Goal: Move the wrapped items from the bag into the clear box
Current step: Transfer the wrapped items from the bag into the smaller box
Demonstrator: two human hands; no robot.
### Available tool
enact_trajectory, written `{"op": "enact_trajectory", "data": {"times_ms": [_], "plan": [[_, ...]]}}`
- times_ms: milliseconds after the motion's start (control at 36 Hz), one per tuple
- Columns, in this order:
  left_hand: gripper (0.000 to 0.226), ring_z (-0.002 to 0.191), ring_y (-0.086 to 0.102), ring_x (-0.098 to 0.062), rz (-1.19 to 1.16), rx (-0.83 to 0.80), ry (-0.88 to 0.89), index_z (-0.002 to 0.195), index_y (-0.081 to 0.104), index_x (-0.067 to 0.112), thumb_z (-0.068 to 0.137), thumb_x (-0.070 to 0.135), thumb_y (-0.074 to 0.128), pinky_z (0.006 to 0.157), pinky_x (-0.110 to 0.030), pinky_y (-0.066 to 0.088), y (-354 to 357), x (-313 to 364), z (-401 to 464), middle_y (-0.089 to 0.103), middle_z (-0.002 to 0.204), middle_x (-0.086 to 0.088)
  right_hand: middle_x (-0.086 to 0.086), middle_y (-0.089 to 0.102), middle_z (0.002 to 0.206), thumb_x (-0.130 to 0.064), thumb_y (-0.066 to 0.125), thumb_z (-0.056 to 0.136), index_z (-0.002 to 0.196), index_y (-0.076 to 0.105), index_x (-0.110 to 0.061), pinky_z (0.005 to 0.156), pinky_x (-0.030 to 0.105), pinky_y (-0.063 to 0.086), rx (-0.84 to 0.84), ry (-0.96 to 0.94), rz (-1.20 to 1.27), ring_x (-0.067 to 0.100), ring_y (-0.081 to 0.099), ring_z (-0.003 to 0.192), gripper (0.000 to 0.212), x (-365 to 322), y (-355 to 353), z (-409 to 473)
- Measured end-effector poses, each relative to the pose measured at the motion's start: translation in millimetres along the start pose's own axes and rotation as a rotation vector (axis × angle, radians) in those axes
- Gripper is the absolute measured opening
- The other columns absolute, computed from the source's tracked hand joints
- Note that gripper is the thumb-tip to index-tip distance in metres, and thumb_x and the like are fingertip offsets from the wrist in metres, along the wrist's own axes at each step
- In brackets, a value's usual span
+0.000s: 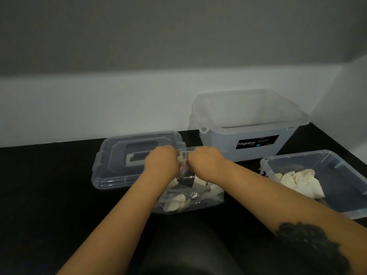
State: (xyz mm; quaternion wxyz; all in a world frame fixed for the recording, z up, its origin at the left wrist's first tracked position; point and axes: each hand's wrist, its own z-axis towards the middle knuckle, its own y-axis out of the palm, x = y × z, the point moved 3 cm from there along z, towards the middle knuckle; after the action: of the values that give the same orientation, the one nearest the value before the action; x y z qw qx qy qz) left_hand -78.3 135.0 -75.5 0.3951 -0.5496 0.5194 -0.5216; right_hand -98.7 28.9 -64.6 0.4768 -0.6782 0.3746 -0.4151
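Note:
A clear plastic bag lies on the dark table in the middle, with several white wrapped items inside. My left hand and my right hand both grip the bag's top edge, fingers curled, close together. At the right stands a low clear box that holds several white wrapped items. What is between my fingertips is partly hidden.
A taller clear box with a black "Megabox" label stands behind, near the white wall. Its clear lid lies flat at the left of the bag. The table's surface is black.

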Motion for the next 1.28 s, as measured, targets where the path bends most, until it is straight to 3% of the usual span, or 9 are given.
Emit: {"op": "enact_trajectory", "data": {"times_ms": [167, 306, 389, 556, 944, 1139, 1278], "plan": [[0.017, 0.079, 0.052, -0.018, -0.087, 0.026, 0.011, 0.1, 0.062, 0.01, 0.089, 0.023, 0.059, 0.067, -0.027, 0.041, -7, -14, -5, 0.063, 0.098, -0.008, 0.014, 0.055, 0.129, -0.007, 0.054, 0.092, 0.126, 0.054, -0.004, 0.094, 0.036, 0.046, -0.256, 0.103, 0.034, 0.028, 0.055, 0.117, 0.034, -5, 38, 32], [0.01, 0.074, 0.049, -0.018, -0.137, 0.072, 0.026, 0.08, 0.053, 0.017, 0.089, 0.018, 0.055, 0.064, -0.028, 0.038, -11, -19, -12, 0.057, 0.083, -0.004, 0.012, 0.052, 0.134, -0.011, 0.054, 0.093, 0.128, 0.054, -0.008, 0.1, 0.037, 0.044, -0.308, 0.163, 0.103, 0.026, 0.051, 0.121, 0.035, 1, 65, 44], [0.012, 0.075, 0.051, -0.018, -0.158, 0.074, 0.033, 0.08, 0.053, 0.016, 0.09, 0.02, 0.055, 0.064, -0.028, 0.039, -12, -20, -15, 0.054, 0.081, -0.003, 0.011, 0.049, 0.136, -0.014, 0.055, 0.093, 0.129, 0.052, -0.009, 0.103, 0.039, 0.04, -0.34, 0.194, 0.141, 0.027, 0.047, 0.125, 0.037, 3, 74, 46], [0.021, 0.08, 0.051, -0.017, -0.208, 0.069, 0.033, 0.098, 0.063, 0.012, 0.09, 0.031, 0.058, 0.07, -0.027, 0.04, -13, -22, -18, 0.062, 0.091, -0.005, 0.011, 0.054, 0.13, -0.017, 0.059, 0.091, 0.127, 0.052, -0.01, 0.101, 0.039, 0.043, -0.282, 0.213, 0.184, 0.027, 0.052, 0.119, 0.038, 3, 87, 48], [0.025, 0.089, 0.055, -0.019, -0.254, 0.092, 0.012, 0.109, 0.06, 0.013, 0.093, 0.032, 0.054, 0.073, -0.027, 0.04, -15, -20, -20, 0.064, 0.103, -0.008, 0.009, 0.057, 0.125, -0.016, 0.06, 0.089, 0.121, 0.055, -0.012, 0.098, 0.038, 0.045, -0.264, 0.235, 0.295, 0.025, 0.054, 0.114, 0.033, 8, 98, 47], [0.021, 0.081, 0.053, -0.016, -0.271, 0.103, 0.031, 0.105, 0.062, 0.015, 0.094, 0.03, 0.052, 0.072, -0.029, 0.043, -15, -23, -22, 0.063, 0.093, -0.004, 0.01, 0.06, 0.118, -0.015, 0.059, 0.089, 0.116, 0.058, -0.009, 0.095, 0.036, 0.048, -0.282, 0.259, 0.355, 0.025, 0.057, 0.108, 0.027, 10, 90, 47], [0.016, 0.079, 0.053, -0.018, -0.271, 0.127, 0.042, 0.093, 0.06, 0.015, 0.093, 0.029, 0.052, 0.067, -0.03, 0.041, -16, -25, -21, 0.058, 0.084, -0.002, 0.006, 0.063, 0.103, -0.008, 0.066, 0.082, 0.107, 0.06, -0.012, 0.084, 0.033, 0.053, -0.292, 0.254, 0.494, 0.02, 0.061, 0.092, 0.025, 12, 81, 43]]}}
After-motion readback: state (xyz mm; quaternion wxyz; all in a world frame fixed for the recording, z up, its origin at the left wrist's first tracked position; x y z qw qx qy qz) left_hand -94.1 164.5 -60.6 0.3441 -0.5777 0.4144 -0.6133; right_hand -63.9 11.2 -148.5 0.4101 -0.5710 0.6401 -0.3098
